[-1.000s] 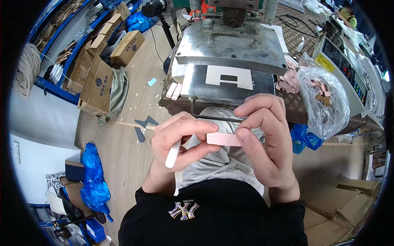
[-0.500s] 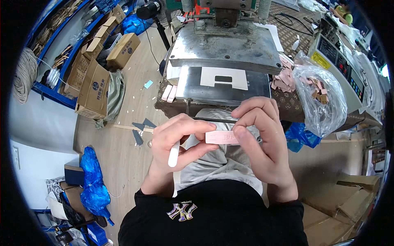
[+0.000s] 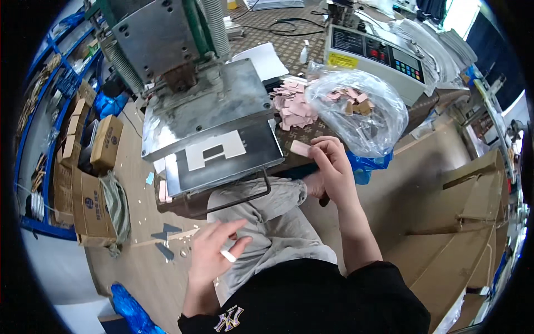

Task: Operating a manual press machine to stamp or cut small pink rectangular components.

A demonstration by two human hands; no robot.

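Observation:
My right hand [image 3: 332,161] is pinching a small flat pink piece [image 3: 301,148] by one end, out past the press's right front corner, near the clear plastic bag. Over my lap, my left hand [image 3: 216,249] has its thumb and index finger apart. A white round-ended stick [image 3: 228,256] is tucked within that hand; most of its length is hidden. Ahead stands a press, its thick metal block [image 3: 211,111] above a dark flat plate [image 3: 261,150]. A white card with a cutout [image 3: 231,143] lies on the plate.
Loose pink pieces [image 3: 295,106] are heaped right of the press. Beside them a clear plastic bag [image 3: 384,117] holds pink and brown pieces. A control box [image 3: 372,55] stands behind. Pink strips [image 3: 163,192] lie at the plate's left. A bent metal bar [image 3: 239,197] juts out in front.
My hands have moved apart. The right carries the pink piece rightward and away from me; the left has let go of it and keeps the white stick. The view has turned right.

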